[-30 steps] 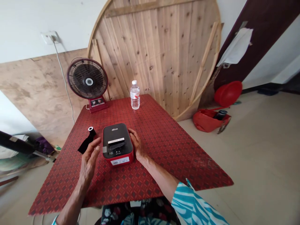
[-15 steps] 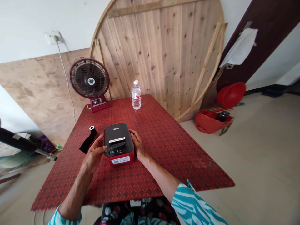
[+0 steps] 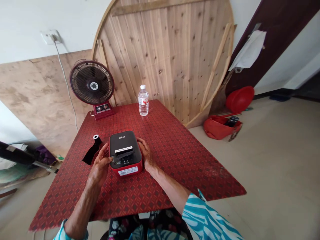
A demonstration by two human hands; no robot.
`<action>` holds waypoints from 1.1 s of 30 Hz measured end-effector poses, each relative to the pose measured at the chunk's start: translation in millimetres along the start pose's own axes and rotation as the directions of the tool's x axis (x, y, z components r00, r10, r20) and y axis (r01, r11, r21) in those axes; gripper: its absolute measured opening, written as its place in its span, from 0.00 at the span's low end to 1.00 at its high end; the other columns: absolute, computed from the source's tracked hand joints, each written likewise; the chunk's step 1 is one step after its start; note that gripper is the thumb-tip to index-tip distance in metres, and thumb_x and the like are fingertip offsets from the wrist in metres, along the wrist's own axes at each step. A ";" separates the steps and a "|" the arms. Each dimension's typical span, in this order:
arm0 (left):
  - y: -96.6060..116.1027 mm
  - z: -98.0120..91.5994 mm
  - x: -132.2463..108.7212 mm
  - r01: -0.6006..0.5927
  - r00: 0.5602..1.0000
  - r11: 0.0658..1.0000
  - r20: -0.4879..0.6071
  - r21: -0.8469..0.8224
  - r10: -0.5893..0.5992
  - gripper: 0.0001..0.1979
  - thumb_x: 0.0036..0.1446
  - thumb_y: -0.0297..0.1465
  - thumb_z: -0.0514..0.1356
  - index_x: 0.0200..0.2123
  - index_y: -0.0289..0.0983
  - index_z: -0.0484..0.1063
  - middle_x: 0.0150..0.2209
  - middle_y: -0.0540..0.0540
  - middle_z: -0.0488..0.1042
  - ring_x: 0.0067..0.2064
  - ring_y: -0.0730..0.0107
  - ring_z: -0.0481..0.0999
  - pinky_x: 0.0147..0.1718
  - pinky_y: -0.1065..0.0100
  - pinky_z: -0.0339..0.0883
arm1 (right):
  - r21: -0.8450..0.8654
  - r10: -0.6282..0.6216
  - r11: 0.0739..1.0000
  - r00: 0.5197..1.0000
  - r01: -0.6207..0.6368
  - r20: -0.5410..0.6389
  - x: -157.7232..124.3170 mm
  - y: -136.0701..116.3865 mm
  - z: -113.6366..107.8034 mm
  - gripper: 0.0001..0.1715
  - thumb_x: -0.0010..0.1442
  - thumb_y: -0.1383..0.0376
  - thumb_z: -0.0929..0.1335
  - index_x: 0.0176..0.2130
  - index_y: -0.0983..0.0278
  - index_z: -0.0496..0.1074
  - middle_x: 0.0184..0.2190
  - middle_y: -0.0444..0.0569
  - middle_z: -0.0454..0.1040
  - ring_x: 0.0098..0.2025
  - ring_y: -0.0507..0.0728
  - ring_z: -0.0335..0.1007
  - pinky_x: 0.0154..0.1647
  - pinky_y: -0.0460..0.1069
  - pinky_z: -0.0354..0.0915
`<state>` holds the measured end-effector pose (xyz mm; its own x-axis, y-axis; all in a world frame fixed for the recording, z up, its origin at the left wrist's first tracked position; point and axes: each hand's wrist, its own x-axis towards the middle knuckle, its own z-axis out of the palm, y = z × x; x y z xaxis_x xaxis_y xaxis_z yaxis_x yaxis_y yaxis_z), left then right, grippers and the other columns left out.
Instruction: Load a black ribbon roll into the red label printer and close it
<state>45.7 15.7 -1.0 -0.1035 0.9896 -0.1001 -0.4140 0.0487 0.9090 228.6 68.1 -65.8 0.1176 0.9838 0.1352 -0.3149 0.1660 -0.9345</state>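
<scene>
A compact receipt printer (image 3: 126, 140) with a black top and red sides sits flat on the table, a white label on its front face. My left hand (image 3: 100, 168) grips its left side, the thumb pressed on the top near the front left corner. Along the right side, the fingers of my right hand (image 3: 146, 155) curl against the casing and steady it. Just left of the printer lies a roll of black paper (image 3: 96, 139), its loose end stretched toward me over the tabletop.
The table (image 3: 175, 166) has a red patterned cover. A maroon fan (image 3: 93, 86) and a water bottle (image 3: 143, 101) stand toward its far side. Behind leans a large round wooden board (image 3: 162, 56). A red bag (image 3: 217, 128) rests on the floor to the right.
The whole view has shifted slightly, so things sit a little further left. Both hands stay on the printer, the left thumb still at its front left corner.
</scene>
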 end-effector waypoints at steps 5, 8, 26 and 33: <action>0.2 -0.2 1.1 -0.001 1.000 1.000 -0.003 0.003 0.001 0.32 0.34 0.27 0.69 0.48 0.41 0.73 0.49 0.45 0.76 0.52 0.54 0.73 0.42 0.66 0.69 | -0.005 -0.019 1.000 1.000 0.019 -0.011 1.5 3.3 1.0 0.21 0.59 0.51 0.65 0.47 0.57 0.74 0.47 0.46 0.77 0.51 0.59 0.70 0.51 0.53 0.65; 0.3 -1.7 2.3 -0.010 1.000 1.000 0.000 0.010 0.010 0.31 0.34 0.27 0.69 0.48 0.41 0.73 0.49 0.46 0.76 0.51 0.55 0.73 0.41 0.66 0.69 | -0.011 -0.030 0.999 1.000 0.030 -0.005 1.4 3.1 1.4 0.20 0.59 0.51 0.65 0.47 0.57 0.74 0.47 0.45 0.77 0.51 0.60 0.70 0.51 0.54 0.65; 1.9 -14.1 8.4 -0.003 0.997 0.997 0.082 0.079 -0.003 0.31 0.38 0.30 0.69 0.51 0.40 0.72 0.50 0.44 0.76 0.48 0.55 0.76 0.39 0.67 0.68 | -0.044 -0.059 0.997 0.998 0.060 0.030 3.0 -0.6 -0.8 0.19 0.60 0.53 0.64 0.47 0.56 0.74 0.49 0.45 0.76 0.52 0.59 0.69 0.53 0.53 0.63; -0.7 -14.0 6.2 -0.055 0.996 0.992 0.077 0.117 0.046 0.32 0.41 0.32 0.69 0.53 0.40 0.70 0.55 0.43 0.73 0.56 0.51 0.70 0.49 0.62 0.67 | -0.036 -0.045 0.998 0.999 0.045 0.005 0.8 -1.8 0.7 0.18 0.60 0.53 0.64 0.46 0.56 0.74 0.48 0.45 0.76 0.52 0.59 0.69 0.53 0.53 0.63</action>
<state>32.6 19.9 -8.0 -0.0526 0.9983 -0.0263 -0.2985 0.0094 0.9544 228.6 68.7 -63.7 0.1273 0.9757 0.1785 -0.2756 0.2077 -0.9386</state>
